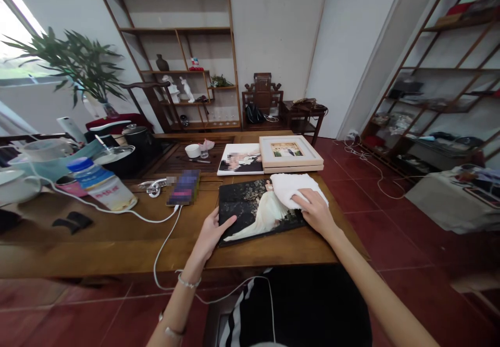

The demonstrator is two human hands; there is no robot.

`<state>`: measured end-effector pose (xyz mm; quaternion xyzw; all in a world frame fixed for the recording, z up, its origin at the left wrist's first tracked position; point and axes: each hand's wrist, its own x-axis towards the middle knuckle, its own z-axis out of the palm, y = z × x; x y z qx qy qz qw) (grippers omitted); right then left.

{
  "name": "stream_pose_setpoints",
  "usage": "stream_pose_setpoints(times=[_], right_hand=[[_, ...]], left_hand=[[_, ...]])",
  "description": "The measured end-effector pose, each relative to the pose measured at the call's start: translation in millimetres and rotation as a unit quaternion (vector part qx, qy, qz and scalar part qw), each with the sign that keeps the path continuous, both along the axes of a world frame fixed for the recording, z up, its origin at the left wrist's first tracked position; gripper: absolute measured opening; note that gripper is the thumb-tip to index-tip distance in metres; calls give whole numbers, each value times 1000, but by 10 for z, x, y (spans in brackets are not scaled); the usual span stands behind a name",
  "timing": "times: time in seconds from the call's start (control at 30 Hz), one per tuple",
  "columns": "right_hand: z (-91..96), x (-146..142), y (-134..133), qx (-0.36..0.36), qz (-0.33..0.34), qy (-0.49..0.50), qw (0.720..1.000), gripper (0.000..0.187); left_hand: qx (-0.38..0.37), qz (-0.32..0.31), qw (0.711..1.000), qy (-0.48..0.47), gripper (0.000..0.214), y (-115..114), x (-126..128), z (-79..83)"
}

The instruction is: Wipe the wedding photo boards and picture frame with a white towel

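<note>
A dark photo panel, printed with a figure in a long white dress, lies on the wooden table near its front edge. My left hand grips the panel's left side, thumb on the face and fingers at the edge. Under my right hand is a white cloth, held against the panel's upper right corner and covering it. Just behind the panel, a white-edged photo print lies beside a stack of pale picture frames, the top one holding a small photo.
Left of the panel, a phone with a white cable rests on the table. Farther left are a blue-capped bottle, a dark pot and bowls. A white cup stands at the back. The cable hangs over the front edge.
</note>
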<state>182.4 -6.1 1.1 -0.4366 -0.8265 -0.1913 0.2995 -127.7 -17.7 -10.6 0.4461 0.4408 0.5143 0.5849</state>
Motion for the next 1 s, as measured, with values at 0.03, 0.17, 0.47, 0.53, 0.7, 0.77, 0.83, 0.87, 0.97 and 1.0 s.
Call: stream_pose_setpoints(times=[0.03, 0.17, 0.47, 0.53, 0.7, 0.77, 0.83, 0.87, 0.97, 1.0], right_hand=[[3, -15, -6, -6, 2, -9, 1000, 57], [-1, -33, -5, -10, 2, -21, 1000, 55], [-34, -3, -20, -11, -7, -33, 999, 56], [-30, -4, -7, -7, -10, -36, 999, 55], [-32, -29, 79, 5, -15, -34, 999, 49], [-43, -41, 100, 8, -19, -28, 999, 48], [-60, -51, 107, 14, -21, -24, 999, 47], [-69, -55, 108, 17, -22, -23, 999, 47], [-98, -62, 110, 18, -22, -18, 999, 44], [-106, -64, 112, 15, -22, -16, 1000, 42]], left_hand=[[4, -4, 1000, 2, 62, -15, 0, 8], [24, -8, 999, 21, 64, -44, 16, 47], [51, -1, 973, 225, 54, 189, -53, 55], [78, 20, 958, 276, 51, 200, -53, 58], [115, 83, 913, 383, 46, 200, -24, 43], [115, 94, 899, 412, 48, 218, -26, 22], [117, 97, 888, 433, 52, 238, -34, 1], [121, 97, 884, 441, 53, 245, -39, -7], [127, 95, 877, 454, 55, 252, -45, -14], [125, 94, 877, 454, 55, 250, -44, -12]])
